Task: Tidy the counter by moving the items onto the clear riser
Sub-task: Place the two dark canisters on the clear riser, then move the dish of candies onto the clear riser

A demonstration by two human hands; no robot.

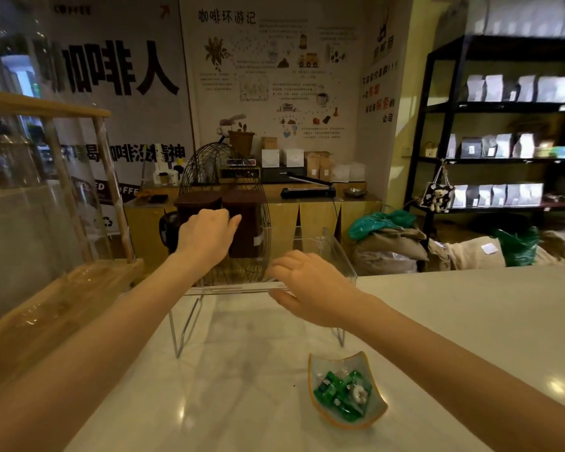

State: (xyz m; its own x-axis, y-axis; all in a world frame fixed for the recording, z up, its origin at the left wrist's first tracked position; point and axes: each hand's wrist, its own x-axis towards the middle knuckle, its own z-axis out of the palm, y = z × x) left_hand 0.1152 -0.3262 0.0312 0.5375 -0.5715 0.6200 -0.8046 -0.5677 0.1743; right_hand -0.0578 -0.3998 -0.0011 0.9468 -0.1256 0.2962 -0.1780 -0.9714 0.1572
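A clear riser (336,252) stands on the white counter (454,314), raised on thin legs. Two dark brown containers (245,223) stand side by side on its top. My left hand (206,236) rests on the left container, fingers curled over its top and front. My right hand (310,285) grips the riser's front edge. A small glass dish (320,367) with an orange rim holds several green wrapped candies (343,394); it sits on the counter in front of the riser, near my right forearm.
A wooden-framed glass display case (56,288) stands along the counter's left side. Behind the riser is a black wire fan (222,171), then a low cabinet with boxes. Sacks and green bags (388,239) lie on the floor; black shelving (503,158) at right.
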